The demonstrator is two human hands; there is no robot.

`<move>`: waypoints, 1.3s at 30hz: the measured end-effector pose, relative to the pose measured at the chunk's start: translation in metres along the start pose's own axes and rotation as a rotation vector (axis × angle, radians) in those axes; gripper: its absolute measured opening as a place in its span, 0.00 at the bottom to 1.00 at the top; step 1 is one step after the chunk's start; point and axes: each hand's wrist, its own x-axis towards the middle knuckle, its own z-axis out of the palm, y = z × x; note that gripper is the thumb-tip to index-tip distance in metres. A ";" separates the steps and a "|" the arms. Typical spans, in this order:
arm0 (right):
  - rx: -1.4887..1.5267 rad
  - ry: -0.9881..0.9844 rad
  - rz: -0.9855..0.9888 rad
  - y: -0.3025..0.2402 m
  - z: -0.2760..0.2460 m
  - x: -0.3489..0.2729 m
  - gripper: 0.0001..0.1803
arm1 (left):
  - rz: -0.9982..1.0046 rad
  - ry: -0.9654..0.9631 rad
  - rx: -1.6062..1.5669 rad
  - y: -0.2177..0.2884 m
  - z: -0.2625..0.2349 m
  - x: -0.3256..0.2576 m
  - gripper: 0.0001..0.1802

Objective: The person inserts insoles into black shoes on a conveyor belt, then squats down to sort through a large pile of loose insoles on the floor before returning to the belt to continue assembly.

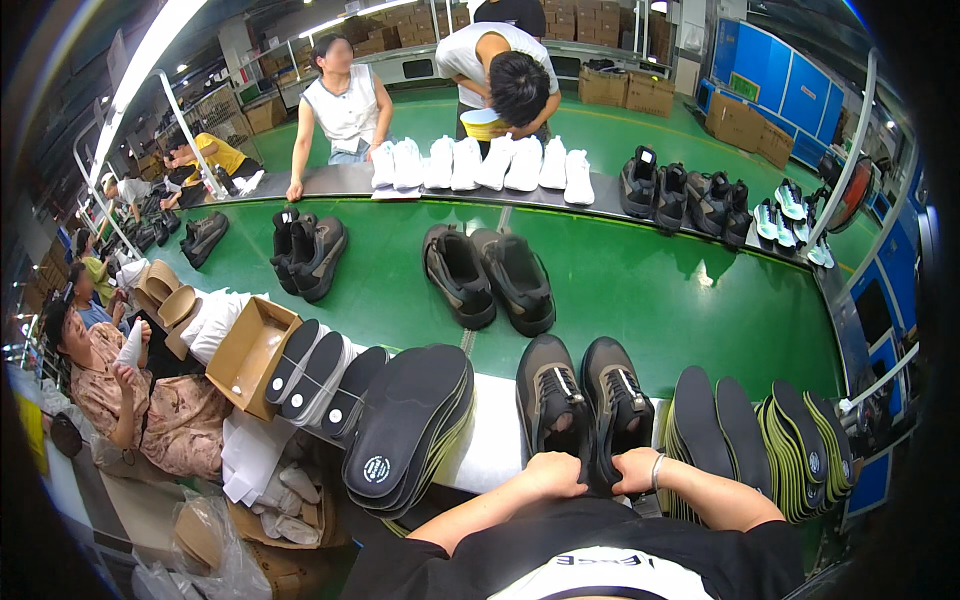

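Observation:
A pair of dark grey-brown sneakers stands right in front of me, toes pointing away. My left hand (560, 473) is closed at the heel of the left sneaker (548, 385), and my right hand (634, 469) is closed at the heel of the right sneaker (611, 380). The fingertips of both hands are partly hidden at the shoe collars. Left of the pair lies a thick stack of black insoles (405, 420) with yellow-green undersides. More black insoles (700, 415) stand in stacks just right of my right hand.
Beyond runs a green conveyor belt (640, 280) carrying dark sneakers (490, 278). White shoes (465, 163) line the far ledge. At left sit an open cardboard box (250, 365) and banded insoles (318, 370). A seated person (150, 400) works at left; two people (345, 105) are across the belt.

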 end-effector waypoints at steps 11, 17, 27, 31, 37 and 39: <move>0.411 0.738 -0.483 -0.052 -0.083 -0.065 0.12 | -0.012 -0.088 -0.056 0.003 -0.009 -0.005 0.28; 0.624 0.849 -1.254 -0.090 -0.131 -0.138 0.10 | 0.430 0.951 -0.728 0.040 -0.103 -0.088 0.20; 0.921 0.904 -1.718 -0.158 -0.140 -0.138 0.09 | 1.566 1.521 -0.825 0.103 -0.155 -0.197 0.26; 1.083 1.050 -1.636 -0.184 -0.133 -0.148 0.05 | 1.547 1.406 -0.857 0.104 -0.160 -0.203 0.24; 1.431 0.528 -1.302 -0.180 -0.128 -0.164 0.10 | 1.487 1.271 -0.882 0.094 -0.161 -0.212 0.22; 1.646 0.385 -1.257 -0.180 -0.124 -0.167 0.13 | 1.453 1.193 -0.899 0.087 -0.161 -0.212 0.22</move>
